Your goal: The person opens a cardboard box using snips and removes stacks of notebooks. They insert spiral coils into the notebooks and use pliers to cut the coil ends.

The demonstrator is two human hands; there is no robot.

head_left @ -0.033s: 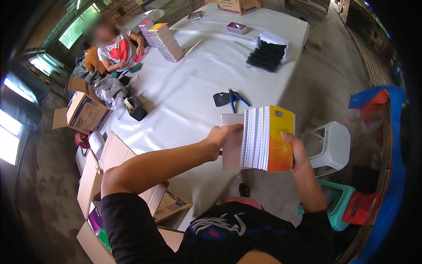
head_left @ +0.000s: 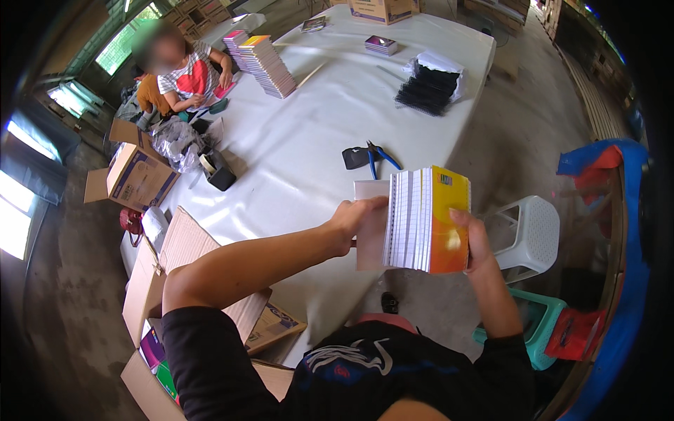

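I hold a stack of spiral-bound notebooks [head_left: 420, 221] upright in front of my chest, over the near edge of the white table [head_left: 302, 133]. The rightmost cover is yellow and orange. My left hand [head_left: 357, 221] grips the stack's left side, where a pale cardboard sheet [head_left: 368, 242] lies against it. My right hand [head_left: 476, 242] clasps the orange cover from the right, thumb on the front. Blue-handled pliers [head_left: 377, 158] lie on the table just beyond the stack.
A pile of black spiral coils [head_left: 428, 88] and a tall stack of notebooks [head_left: 265, 63] sit farther back. Another person [head_left: 186, 70] sits at the far left corner. A tape dispenser [head_left: 219, 170], cardboard boxes [head_left: 133, 175] and a white stool [head_left: 528, 231] surround the table.
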